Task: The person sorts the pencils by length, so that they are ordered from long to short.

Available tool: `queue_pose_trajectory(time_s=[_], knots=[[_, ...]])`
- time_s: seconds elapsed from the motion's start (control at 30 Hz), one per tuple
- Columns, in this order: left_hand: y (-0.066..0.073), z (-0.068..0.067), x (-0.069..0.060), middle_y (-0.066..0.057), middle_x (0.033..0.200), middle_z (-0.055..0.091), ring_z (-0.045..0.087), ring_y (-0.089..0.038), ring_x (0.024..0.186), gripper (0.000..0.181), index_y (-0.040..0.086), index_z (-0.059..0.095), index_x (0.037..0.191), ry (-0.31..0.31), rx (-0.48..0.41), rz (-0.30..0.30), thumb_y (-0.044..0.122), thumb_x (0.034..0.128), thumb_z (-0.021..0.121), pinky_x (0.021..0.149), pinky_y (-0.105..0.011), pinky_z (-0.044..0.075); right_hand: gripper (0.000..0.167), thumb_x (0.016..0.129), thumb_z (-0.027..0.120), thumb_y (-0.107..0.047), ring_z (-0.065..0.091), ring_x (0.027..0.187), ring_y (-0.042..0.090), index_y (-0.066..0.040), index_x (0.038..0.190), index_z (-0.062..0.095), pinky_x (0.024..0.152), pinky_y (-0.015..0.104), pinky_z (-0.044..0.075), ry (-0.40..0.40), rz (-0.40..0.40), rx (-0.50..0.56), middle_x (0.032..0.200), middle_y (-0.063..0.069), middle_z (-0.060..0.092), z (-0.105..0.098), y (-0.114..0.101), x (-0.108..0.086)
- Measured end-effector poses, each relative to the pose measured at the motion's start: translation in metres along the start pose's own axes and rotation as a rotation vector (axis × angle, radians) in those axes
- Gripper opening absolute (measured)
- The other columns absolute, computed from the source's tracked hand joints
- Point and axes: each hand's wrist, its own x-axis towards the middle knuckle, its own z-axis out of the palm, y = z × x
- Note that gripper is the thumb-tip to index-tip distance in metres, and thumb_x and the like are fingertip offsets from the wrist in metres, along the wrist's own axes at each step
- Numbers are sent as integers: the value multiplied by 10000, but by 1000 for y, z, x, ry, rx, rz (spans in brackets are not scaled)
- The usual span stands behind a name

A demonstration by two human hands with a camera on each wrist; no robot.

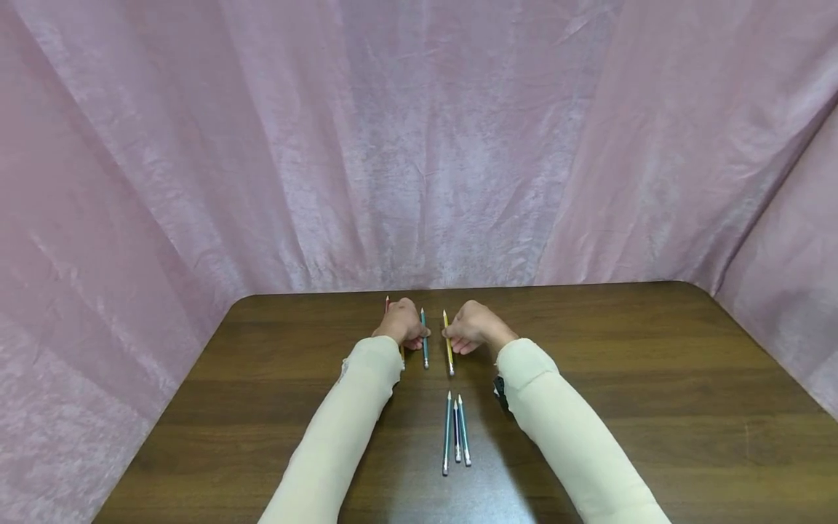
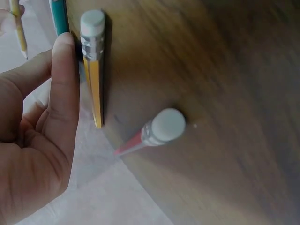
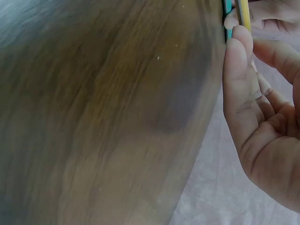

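In the head view the left hand (image 1: 403, 322) pinches a teal pencil (image 1: 425, 349), its eraser end toward the person. The right hand (image 1: 478, 327) pinches a yellow pencil (image 1: 449, 353) a little to the right of it. Beside the left hand, an orange-yellow pencil (image 2: 95, 79) and a red pencil (image 2: 136, 143) show their white erasers in the left wrist view; the hand partly hides both in the head view. The right wrist view shows finger and thumb of the right hand (image 3: 267, 117) on the yellow pencil (image 3: 244, 14).
Nearer the person, three pencils lie close together, a teal one (image 1: 447, 437), a dark blue one (image 1: 457, 437) and another teal one (image 1: 464, 433). The brown wooden table (image 1: 262, 407) has rounded far corners, with a pink curtain (image 1: 419, 145) behind it.
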Motion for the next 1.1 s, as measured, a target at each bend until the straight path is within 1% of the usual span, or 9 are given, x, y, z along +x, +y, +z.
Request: queue_pose_trajectory(time_s=[0.13,0.23,0.37,0.6,0.67,0.8,0.93,1.03,1.1], knots=[[1,2,2,-73,541,627,600,-124,413,211,-24,655,732,-7,10,3,70,875,777,491,-260,590,149,943,657,-61,648,557,127,32,827,653,576,273,615,3,28,-7,659,83,655,0,0,7],[2,3,5,-68,531,622,598,-126,406,213,-24,667,735,-17,13,-10,86,882,774,509,-271,598,140,937,660,-57,649,552,126,28,828,643,573,270,614,9,44,-17,661,88,663,1,-1,11],[1,3,7,-63,515,612,580,-119,388,222,-26,674,724,-30,-2,-31,93,883,775,464,-250,575,132,930,667,-58,635,517,108,29,833,648,543,246,602,32,65,-30,635,76,655,6,0,19],[0,3,6,-80,541,636,598,-126,404,215,-35,703,738,-54,-39,-24,103,887,773,459,-253,572,154,921,688,-58,588,454,85,14,791,650,467,204,559,93,116,-24,573,51,621,14,1,25],[0,2,5,-81,545,636,597,-124,407,206,-40,704,746,-57,-62,-29,94,887,770,454,-250,569,168,914,702,-62,576,444,79,9,770,651,451,194,546,108,122,-17,561,45,613,15,2,25],[-2,0,6,-80,557,633,586,-111,408,194,-45,702,759,-53,-100,-46,84,890,764,443,-230,556,202,900,726,-76,556,426,66,-1,726,652,432,179,527,120,106,-26,542,32,600,17,4,28],[-3,-3,7,-80,571,640,575,-104,401,203,-40,703,758,-57,-84,-71,97,897,760,471,-231,571,216,900,734,-93,548,424,56,-16,716,649,428,175,520,111,90,-44,538,23,595,19,4,32],[-3,-4,7,-79,580,647,572,-99,399,219,-35,698,743,-72,-78,-88,102,903,754,492,-230,580,218,900,742,-100,546,425,56,-18,718,654,427,177,519,109,97,-47,538,21,594,20,4,34],[-3,-4,6,-79,581,648,575,-95,398,228,-33,688,727,-81,-81,-89,93,910,743,485,-223,576,217,900,745,-104,544,426,58,-18,721,656,425,178,516,115,103,-52,540,22,594,20,4,34]])
